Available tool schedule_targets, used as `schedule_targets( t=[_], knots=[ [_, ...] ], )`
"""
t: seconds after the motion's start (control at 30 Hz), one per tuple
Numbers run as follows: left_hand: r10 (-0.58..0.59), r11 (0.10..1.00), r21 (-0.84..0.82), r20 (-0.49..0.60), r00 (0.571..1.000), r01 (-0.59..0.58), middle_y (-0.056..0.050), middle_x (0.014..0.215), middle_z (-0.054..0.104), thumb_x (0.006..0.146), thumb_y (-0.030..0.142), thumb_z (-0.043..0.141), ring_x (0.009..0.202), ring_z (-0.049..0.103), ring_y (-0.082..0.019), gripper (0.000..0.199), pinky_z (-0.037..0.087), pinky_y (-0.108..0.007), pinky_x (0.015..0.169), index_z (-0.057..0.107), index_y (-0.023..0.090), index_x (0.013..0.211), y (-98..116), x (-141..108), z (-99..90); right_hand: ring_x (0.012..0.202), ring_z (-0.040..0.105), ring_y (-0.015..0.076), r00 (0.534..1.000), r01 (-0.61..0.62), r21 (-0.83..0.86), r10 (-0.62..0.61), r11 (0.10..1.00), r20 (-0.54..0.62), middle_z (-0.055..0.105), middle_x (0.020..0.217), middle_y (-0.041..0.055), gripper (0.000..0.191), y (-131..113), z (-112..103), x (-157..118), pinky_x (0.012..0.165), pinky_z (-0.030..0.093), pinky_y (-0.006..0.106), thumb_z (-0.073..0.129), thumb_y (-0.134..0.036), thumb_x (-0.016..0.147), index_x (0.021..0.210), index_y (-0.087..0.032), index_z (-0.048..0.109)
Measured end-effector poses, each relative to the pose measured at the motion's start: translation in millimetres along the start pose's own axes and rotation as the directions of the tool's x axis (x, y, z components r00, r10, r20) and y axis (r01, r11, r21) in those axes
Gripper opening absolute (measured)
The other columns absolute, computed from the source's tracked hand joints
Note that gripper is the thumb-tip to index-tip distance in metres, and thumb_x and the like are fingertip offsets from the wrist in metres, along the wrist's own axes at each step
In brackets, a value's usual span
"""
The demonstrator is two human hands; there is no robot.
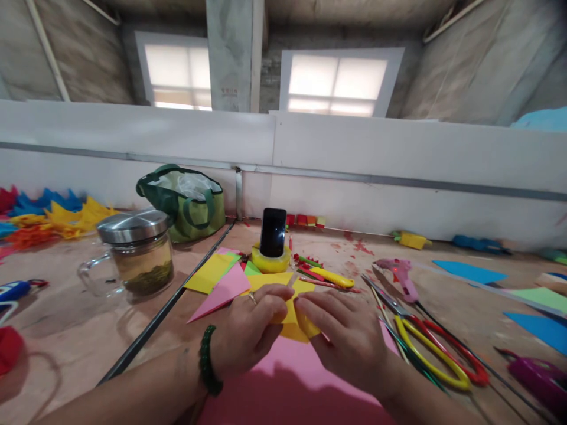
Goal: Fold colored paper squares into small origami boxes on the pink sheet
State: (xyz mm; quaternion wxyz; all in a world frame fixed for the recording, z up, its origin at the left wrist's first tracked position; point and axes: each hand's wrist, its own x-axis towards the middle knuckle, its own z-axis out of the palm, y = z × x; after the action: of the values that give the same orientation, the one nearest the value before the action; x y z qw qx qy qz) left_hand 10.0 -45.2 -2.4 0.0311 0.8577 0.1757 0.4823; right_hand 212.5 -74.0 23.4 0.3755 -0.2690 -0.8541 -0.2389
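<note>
Nearest, just below the fingers on the near side, lies a pink sheet [287, 386], partly in shadow. Above it the left hand [254, 330] and the right hand [348, 330] come together over the yellow paper [290, 330], which sits between the two sets of fingers; both sets are curled nearly closed and grip it from either side. The paper's near corner points back toward the person, a little to the right; the hands cover its sides, so its long axis cannot be told. To the right of the right fingers, scissors [402, 311] lie with handles toward the person and blades slanting away to the left. Left of the left fingers, a pink folded piece [224, 295] aims its narrow tip toward the person's left, partly over a yellow piece [206, 274]. Just beyond the fingers, slightly right, is a yellow utility knife [332, 277]; straight ahead, a phone [273, 232] stands upright at a roll of tape [270, 264]. Farther right a pink glue gun [401, 274] rests on the table [367, 251], and well to the left stands a lidded glass mug [144, 260]. Behind that mug is a green bag [177, 221], before a white partition [354, 147].
</note>
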Motion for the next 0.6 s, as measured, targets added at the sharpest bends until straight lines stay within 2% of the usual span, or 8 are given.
schedule_targets(
  t=[0.27,0.33,0.43,0.53,0.6],
  knots=[
    [-0.011,1.0,-0.003,-0.001,1.0,0.011,-0.008,0.105,0.063,0.087,0.006,0.043,0.097,0.062,-0.015,0.015,0.049,-0.022,0.08,0.042,0.021,0.088,0.5,1.5,-1.3,0.075,0.065,0.0185,1.0,-0.01,0.015,0.01,1.0,-0.003,0.073,0.093,0.0059,0.025,-0.9,-1.1,1.6,0.065,0.047,0.031,0.052,-0.001,0.075,0.091,-0.017,0.063],
    [-0.029,1.0,0.007,-0.006,1.0,0.029,-0.007,0.103,0.063,0.087,0.006,0.043,0.095,0.062,-0.014,0.015,0.049,-0.022,0.08,0.042,0.021,0.087,0.7,2.5,-1.7,0.079,0.066,0.0197,0.999,-0.032,0.086,0.03,0.996,0.026,0.072,0.097,0.0069,0.027,-1.2,-3.6,1.7,0.068,0.048,0.032,0.052,-0.003,0.073,0.094,-0.016,0.063],
    [-0.04,0.999,0.02,-0.012,0.999,0.04,-0.006,0.102,0.062,0.087,0.005,0.043,0.094,0.061,-0.014,0.015,0.048,-0.022,0.081,0.042,0.021,0.085,0.3,3.1,-1.6,0.09,0.066,0.0217,0.994,-0.095,0.282,0.077,0.955,0.077,0.07,0.106,0.0092,0.034,-1.1,-9.2,1.7,0.077,0.049,0.034,0.053,-0.012,0.071,0.104,-0.016,0.063],
    [-0.024,0.999,0.041,-0.013,1.0,0.024,-0.007,0.103,0.062,0.088,0.005,0.043,0.096,0.062,-0.014,0.015,0.048,-0.022,0.081,0.043,0.02,0.086,-0.6,2.0,-0.7,0.095,0.066,0.0207,0.967,-0.253,0.423,0.242,0.87,0.081,0.07,0.105,0.0086,0.024,-0.7,-10.7,2.4,0.083,0.049,0.034,0.049,-0.018,0.08,0.098,-0.018,0.066],
    [-0.014,0.998,0.064,0.0,1.0,0.014,-0.007,0.106,0.062,0.088,0.007,0.043,0.094,0.062,-0.014,0.014,0.049,-0.022,0.079,0.044,0.02,0.087,-1.1,0.7,-0.4,0.087,0.067,0.018,0.902,-0.419,0.467,0.417,0.779,0.114,0.072,0.094,0.0065,0.019,-0.8,-7.0,3.7,0.078,0.051,0.03,0.048,-0.019,0.086,0.09,-0.018,0.067]
  ],
)
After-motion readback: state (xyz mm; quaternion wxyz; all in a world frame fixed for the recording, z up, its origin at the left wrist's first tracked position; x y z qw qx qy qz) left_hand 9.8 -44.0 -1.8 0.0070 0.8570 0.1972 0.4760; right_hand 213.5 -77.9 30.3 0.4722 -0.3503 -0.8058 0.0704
